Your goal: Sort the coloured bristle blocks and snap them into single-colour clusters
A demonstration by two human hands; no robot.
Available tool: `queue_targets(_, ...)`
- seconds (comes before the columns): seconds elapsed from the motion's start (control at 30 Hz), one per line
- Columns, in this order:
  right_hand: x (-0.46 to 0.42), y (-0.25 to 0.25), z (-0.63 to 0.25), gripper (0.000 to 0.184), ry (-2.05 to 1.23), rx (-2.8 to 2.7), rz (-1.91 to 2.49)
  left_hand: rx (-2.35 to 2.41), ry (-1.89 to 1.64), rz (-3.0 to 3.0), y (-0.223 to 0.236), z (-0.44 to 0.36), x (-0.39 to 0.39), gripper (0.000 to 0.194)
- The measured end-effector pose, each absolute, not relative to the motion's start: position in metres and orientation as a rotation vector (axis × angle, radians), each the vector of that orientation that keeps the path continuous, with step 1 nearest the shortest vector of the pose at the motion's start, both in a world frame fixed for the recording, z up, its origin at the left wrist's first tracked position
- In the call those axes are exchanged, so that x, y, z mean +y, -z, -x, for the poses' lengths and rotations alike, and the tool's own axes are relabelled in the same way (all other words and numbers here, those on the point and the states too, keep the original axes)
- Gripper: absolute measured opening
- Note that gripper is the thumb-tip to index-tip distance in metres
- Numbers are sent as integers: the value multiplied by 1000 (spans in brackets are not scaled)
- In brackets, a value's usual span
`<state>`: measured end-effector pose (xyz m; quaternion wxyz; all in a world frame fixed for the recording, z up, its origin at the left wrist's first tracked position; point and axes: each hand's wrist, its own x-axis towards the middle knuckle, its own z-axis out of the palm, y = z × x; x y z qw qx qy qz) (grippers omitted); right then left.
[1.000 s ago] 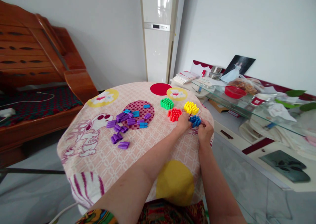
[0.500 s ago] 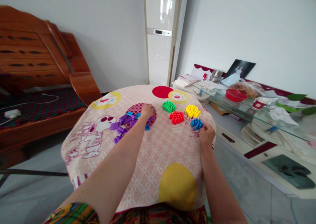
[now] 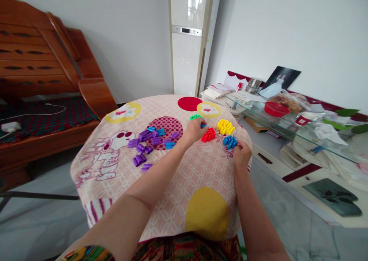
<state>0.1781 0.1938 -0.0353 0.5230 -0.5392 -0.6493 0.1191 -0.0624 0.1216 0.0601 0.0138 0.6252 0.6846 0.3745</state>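
On a round table under a pink cartoon tablecloth (image 3: 178, 172) sit four studded block clusters: green (image 3: 196, 116), red (image 3: 209, 134), yellow (image 3: 225, 126) and blue (image 3: 230, 141). My left hand (image 3: 194, 130) hovers between the green and red clusters, fingers closed on a small blue piece (image 3: 203, 126). My right hand (image 3: 241, 153) rests at the table's right edge, its fingers pinched on the near side of the blue cluster. Several loose purple and blue pieces (image 3: 145, 144) lie scattered left of centre.
A wooden bench (image 3: 43, 80) with a dark cushion stands to the left. A tall white air conditioner (image 3: 186, 42) stands behind the table. A glass-topped cabinet (image 3: 287, 128) on the right carries a red bowl (image 3: 274, 108), papers and a photo (image 3: 283, 78).
My left hand left the blue cluster, reached to the loose pile on the left, and has come back rightward with a blue piece. My right hand stayed on the blue cluster.
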Motion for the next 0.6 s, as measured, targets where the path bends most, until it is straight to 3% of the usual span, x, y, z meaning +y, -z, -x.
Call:
queue_targets(0.23,192,33,-179,47,-278,-1572,1269,1767,-924,-2125,-22,-9,127,24)
queue_targets(0.6,194,36,-178,47,-280,-1544,1269,1862,-998,-1845,-9,-25,149,36)
